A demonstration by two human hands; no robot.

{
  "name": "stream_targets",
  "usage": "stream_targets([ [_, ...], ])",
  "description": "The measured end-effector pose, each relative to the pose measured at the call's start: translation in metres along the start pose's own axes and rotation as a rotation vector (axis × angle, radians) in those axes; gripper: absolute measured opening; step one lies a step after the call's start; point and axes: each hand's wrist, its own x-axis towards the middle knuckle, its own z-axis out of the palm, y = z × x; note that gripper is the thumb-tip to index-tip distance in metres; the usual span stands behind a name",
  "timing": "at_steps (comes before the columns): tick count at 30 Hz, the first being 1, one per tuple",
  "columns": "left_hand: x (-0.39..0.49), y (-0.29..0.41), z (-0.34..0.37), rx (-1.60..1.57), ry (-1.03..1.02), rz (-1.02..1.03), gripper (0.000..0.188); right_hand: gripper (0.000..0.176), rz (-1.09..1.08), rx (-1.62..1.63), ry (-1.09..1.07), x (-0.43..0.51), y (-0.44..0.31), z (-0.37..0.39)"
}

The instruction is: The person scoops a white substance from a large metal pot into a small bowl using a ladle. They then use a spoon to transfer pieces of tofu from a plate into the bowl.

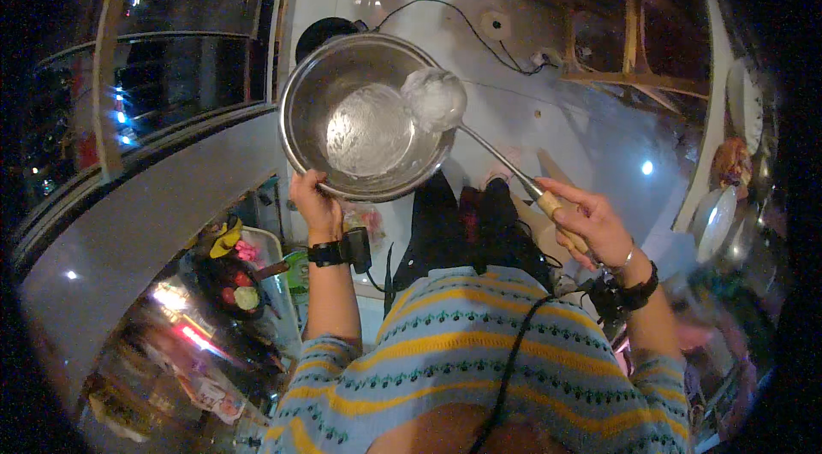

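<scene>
My left hand (316, 202) grips the near-left rim of a large stainless steel bowl (302, 152), which it holds up above the floor. Shiny wet-looking residue lies on the bowl's bottom. In my right hand (587, 223) is the wooden handle of a long metal ladle (494, 154). The ladle's head, heaped with a white, soft-looking mass (435, 99), is over the bowl's right side. Whether the head touches the bowl, I cannot tell.
Behind the bowl is a dark round pan (324, 33). A black cable (443, 1) crosses the pale floor. Wooden furniture legs (632, 24) stand at upper right, dishes (716, 223) at far right. A window (186, 37) is at left, above a rack with vegetables (244, 293).
</scene>
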Motion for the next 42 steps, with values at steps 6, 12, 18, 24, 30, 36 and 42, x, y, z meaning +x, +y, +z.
stream_targets([
  [6,-0.014,0.054,0.036,-0.018,-0.164,0.063,0.026,0.050,-0.410,-0.736,0.110,0.033,-0.010,0.002],
  [12,-0.012,0.079,0.057,0.078,-0.316,0.088,0.019,0.054,-0.537,-0.959,0.190,0.060,0.009,-0.017],
  [18,-0.012,0.086,0.069,0.145,-0.364,0.040,0.019,0.063,-0.628,-1.376,0.258,0.076,0.032,-0.035],
  [24,-0.005,0.082,0.074,0.186,-0.426,0.077,0.021,0.064,-0.577,-1.660,0.161,0.062,0.044,-0.036],
  [30,-0.004,0.070,0.083,0.242,-0.417,0.148,0.015,0.050,-0.414,-0.993,-0.144,0.051,0.031,-0.002],
  [36,0.010,0.049,0.078,0.235,-0.316,0.090,0.010,0.058,0.186,-0.038,-0.325,0.047,0.006,-0.004],
  [42,0.028,0.037,0.071,0.172,-0.257,0.052,0.008,0.054,-0.229,-0.546,-0.122,0.076,0.001,-0.001],
])
